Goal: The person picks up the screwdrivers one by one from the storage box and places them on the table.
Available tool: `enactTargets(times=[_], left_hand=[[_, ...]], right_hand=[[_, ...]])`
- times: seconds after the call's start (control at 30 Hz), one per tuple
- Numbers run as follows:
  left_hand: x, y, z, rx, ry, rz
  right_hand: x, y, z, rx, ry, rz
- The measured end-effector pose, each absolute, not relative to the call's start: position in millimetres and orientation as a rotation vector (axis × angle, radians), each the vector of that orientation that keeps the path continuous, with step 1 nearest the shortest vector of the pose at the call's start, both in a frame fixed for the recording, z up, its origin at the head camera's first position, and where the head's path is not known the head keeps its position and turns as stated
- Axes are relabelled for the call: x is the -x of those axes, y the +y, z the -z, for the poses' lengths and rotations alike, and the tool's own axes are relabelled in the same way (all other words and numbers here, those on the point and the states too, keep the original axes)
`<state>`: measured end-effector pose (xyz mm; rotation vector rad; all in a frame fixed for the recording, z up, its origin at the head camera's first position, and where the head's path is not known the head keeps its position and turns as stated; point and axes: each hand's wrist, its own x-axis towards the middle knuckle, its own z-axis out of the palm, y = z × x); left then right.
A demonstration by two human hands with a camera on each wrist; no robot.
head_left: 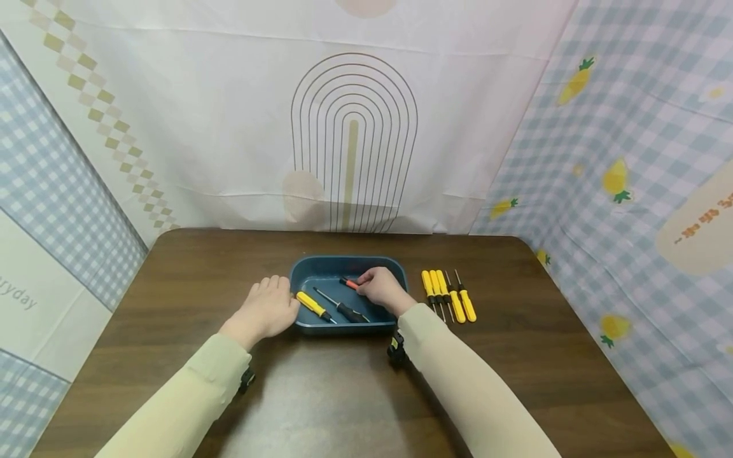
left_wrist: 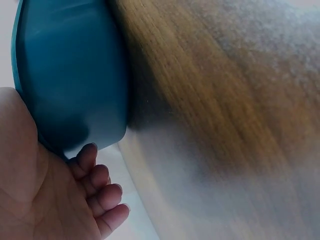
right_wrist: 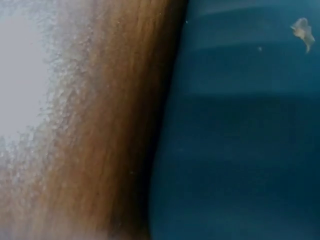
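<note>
A dark blue tray [head_left: 349, 329] stands on the table. My left hand [head_left: 269, 305] grips its left end, and the left wrist view shows the fingers [left_wrist: 107, 197] curled beside its outer wall. Over the tray's right part, my right hand [head_left: 382, 289] pinches a red tool [head_left: 349, 283] with a black end; the hand hides its other end. Beside it in the tray lie a black-handled screwdriver [head_left: 349, 312] and a yellow-handled screwdriver [head_left: 312, 305]. The right wrist view holds only the tray's outer wall [right_wrist: 240, 135] and wood, no fingers.
Several yellow-handled screwdrivers [head_left: 438, 286] lie in a row on the brown wooden table [head_left: 504, 356], to the right of the tray. A white patterned cloth [head_left: 240, 127] hangs behind the table, and checked cloth [head_left: 618, 127] hangs at the right.
</note>
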<state>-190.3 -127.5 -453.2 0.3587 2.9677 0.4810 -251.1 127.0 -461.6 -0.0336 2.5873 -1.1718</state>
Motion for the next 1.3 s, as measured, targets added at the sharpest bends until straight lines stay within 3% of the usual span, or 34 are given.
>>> enactTargets(times=[1.3], left_hand=[[190.8,-125.4,453.7,-0.319,2.94,-0.506]], right_hand=[[247.7,128.2,457.8,0.122,2.619,1.049]])
